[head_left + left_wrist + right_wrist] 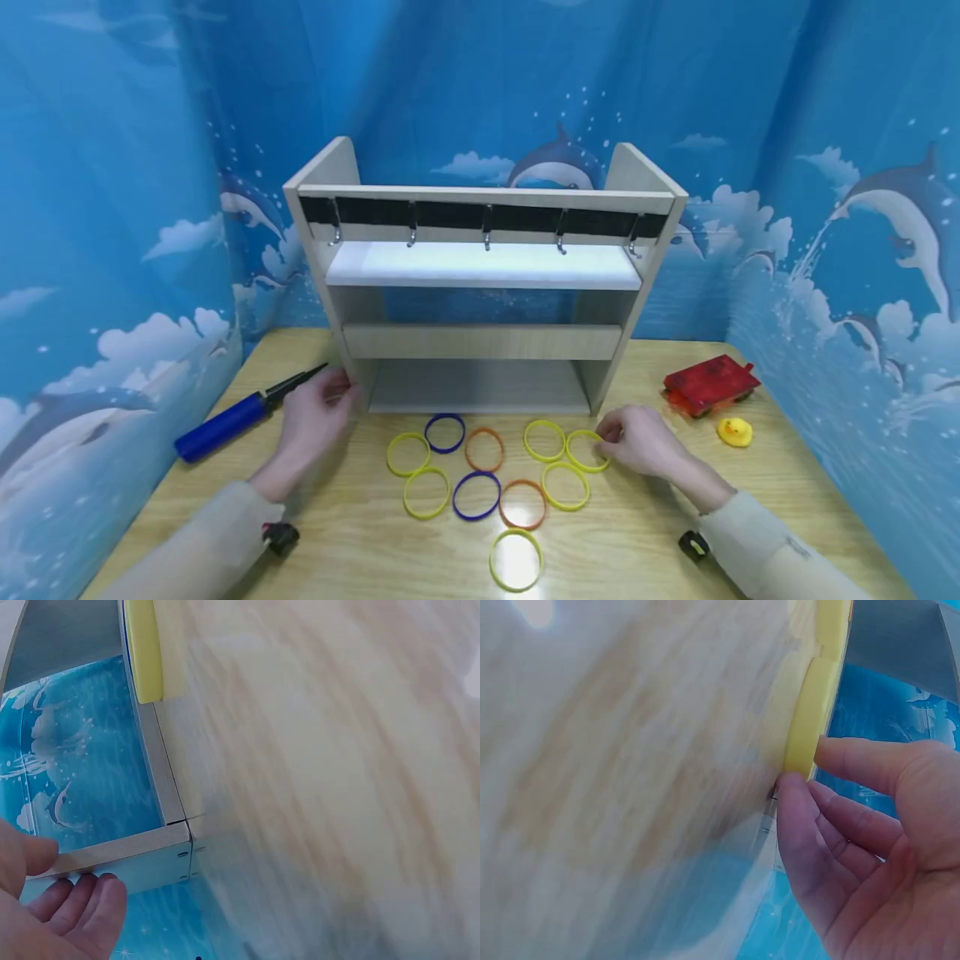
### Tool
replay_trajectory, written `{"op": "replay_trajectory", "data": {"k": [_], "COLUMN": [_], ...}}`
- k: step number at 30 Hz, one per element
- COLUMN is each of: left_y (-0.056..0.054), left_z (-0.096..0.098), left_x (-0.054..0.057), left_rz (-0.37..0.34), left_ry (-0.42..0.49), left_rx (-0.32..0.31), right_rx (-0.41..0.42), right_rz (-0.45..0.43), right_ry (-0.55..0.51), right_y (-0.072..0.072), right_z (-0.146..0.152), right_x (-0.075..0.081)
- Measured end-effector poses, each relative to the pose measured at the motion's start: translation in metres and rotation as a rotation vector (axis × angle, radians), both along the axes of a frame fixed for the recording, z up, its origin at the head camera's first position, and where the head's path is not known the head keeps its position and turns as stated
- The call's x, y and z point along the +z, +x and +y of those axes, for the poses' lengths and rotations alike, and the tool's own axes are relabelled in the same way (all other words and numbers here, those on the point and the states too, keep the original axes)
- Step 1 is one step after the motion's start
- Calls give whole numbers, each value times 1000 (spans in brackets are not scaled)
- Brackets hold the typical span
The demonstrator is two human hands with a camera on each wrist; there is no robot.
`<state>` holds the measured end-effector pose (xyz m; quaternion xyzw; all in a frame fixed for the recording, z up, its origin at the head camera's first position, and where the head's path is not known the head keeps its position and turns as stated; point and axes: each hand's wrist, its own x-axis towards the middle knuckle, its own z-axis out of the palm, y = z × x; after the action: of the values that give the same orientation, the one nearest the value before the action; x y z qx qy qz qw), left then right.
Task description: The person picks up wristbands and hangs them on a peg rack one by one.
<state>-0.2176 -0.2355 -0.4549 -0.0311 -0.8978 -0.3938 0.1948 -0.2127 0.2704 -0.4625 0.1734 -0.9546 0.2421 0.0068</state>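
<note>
The rack [480, 342] over there stands between and just beyond two hands, the left hand [318, 412] half-curled, gripping the rack's side edge, the right hand [641, 437] nearly closed, pinching a yellow ring [588, 471] at its left.

Left hand [317, 417] holds pale shelf [483, 342] by left side; right hand [645, 442] pinches rightmost yellow ring [588, 470]. Two blue rings [472, 519], two orange rings [524, 482], five other yellow rings [514, 589] lie on table [345, 542]. Five hooks [487, 229] line shelf's front. Blue-handled tool [222, 427] left; red toy cart [707, 385], yellow duck [735, 432] right.
</note>
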Motion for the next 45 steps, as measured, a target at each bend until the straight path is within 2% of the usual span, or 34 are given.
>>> {"op": "replay_trajectory", "data": {"k": [5, 9, 12, 15, 21, 26, 29, 33, 39, 45], "left_y": [-4, -5, -5, -5, -2, -2, -4, -7, -8, -8], "left_z": [-1, -1, 0, 0, 0, -1, -2, -2, -1, -3], "left_x": [-4, -5, -5, -4, -4, -4, -2, 0, 2, 0], "left_rz": [-14, -30, -54, -87, -147, -151, -140, -139, -151, -157], "left_ry": [30, 79, 116, 138, 162, 154, 144, 136, 139, 132], "left_rx": [26, 28, 40, 48, 55, 56, 53, 58, 57, 56], "right_rx": [28, 21, 48, 49, -27, -41, -33, -32, -54, -57], "right_rz": [25, 7, 42, 37, -85, -114, -109, -91, -47, -61], "right_ry": [-37, -52, -66, -65, -50, -81, -105, -126, -140, -196], "right_y": [-8, -10, -16, -16, -2, 1, -1, 0, 7, 13], "right_z": [6, 7, 12, 11, -2, -3, 1, 3, 3, -3], "right_x": [-11, -14, -26, -24, 5, 12, 16, 29, 47, 59]}}
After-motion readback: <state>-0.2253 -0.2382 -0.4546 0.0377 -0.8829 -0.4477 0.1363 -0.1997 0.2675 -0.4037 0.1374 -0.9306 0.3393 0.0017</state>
